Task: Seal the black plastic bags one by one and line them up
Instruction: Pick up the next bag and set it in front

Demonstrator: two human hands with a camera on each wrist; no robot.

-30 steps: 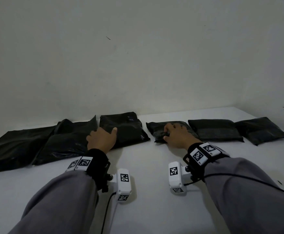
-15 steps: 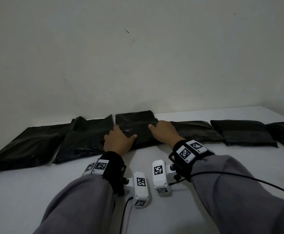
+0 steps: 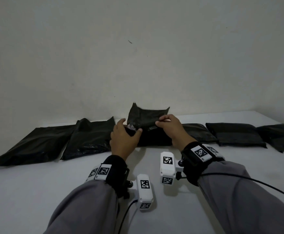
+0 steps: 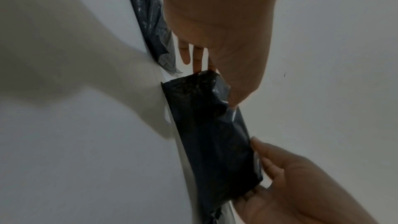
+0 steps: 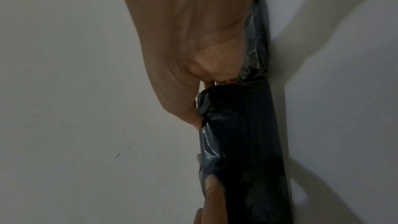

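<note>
The middle black bag [image 3: 152, 138] lies on the white table [image 3: 36, 191] with its open flap [image 3: 147, 115] lifted upright toward the wall. My left hand [image 3: 131, 125] pinches the flap's left corner between thumb and fingers. My right hand [image 3: 159, 121] pinches the flap's right part. The left wrist view shows the same bag [image 4: 206, 134] held at both ends. In the right wrist view my thumb presses the bag's [image 5: 243, 142] glossy edge.
Two flat black bags [image 3: 36, 144] [image 3: 90, 137] lie to the left along the wall. Three folded black bags [image 3: 198, 132] [image 3: 235, 135] [image 3: 279, 134] stand in a row to the right. A cable [image 3: 256, 181] runs from my right wrist.
My right hand left the bag on the right and joined the left on the middle bag. Together they raised its flap from flat to upright.
</note>
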